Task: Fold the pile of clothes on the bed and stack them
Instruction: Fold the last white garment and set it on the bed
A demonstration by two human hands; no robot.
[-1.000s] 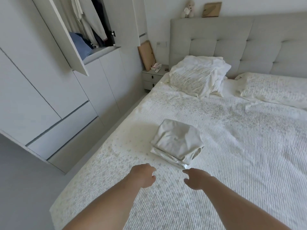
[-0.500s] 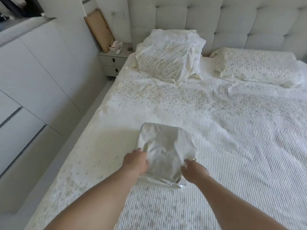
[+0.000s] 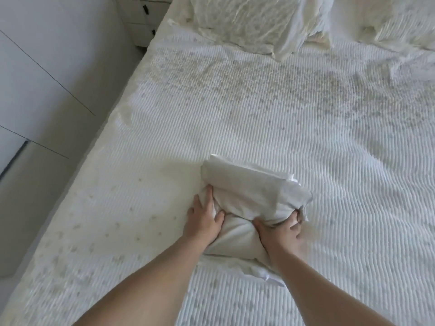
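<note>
Both of your hands are on the folded stack of pale cloth (image 3: pixel 249 196), which lies on the bed (image 3: pixel 306 128) near its left edge, in the near half of the ribbed white cover. Your left hand (image 3: pixel 203 220) clasps the stack's left side: the fingers are dug into the fabric, bunching it, with the thumb pressed on top toward the middle. Your right hand (image 3: pixel 280 229) takes the stack's right near corner, the fingers curled round the edge of the cloth and the thumb lying over the top. Between the two hands the fabric puckers into a crease, and the upper layers bulge upward away from you. A lower layer of the stack sticks out flat on the cover below your right wrist, a thin white corner showing there.

Farther up the bed a crumpled white pillow (image 3: pixel 256 22) sits against the head end, and a second pillow (image 3: pixel 404 22) lies to its right, cut off by the frame. A bedside table (image 3: pixel 141 22) with dark handles stands just beside the bed's top left corner, next to pale wardrobe panels (image 3: pixel 40 74)
</note>
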